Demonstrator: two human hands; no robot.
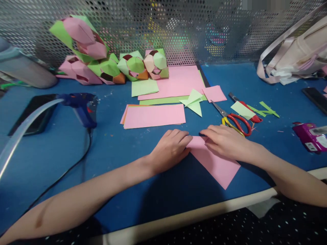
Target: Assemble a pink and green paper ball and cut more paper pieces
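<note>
A pink paper sheet (214,163) lies on the blue table near its front edge, one corner pointing toward me. My left hand (172,148) has its fingers pressed together on the sheet's upper left end. On the upper edge, just to the right, rests my right hand (224,140), its fingers bent over the paper; the fingertips are partly hidden. Behind the hands are a stack of pink and orange strips (154,116), a folded light green piece (194,101) and scissors (232,119) with red and yellow handles, lying close to my right hand.
Folded paper models (135,66) line the perforated metal screen. A blue glue gun (81,107) with a cord and a dark phone (34,114) lie left. Larger pink sheets (178,81) lie behind. To the right are a purple device (310,136) and a pale bag (293,51).
</note>
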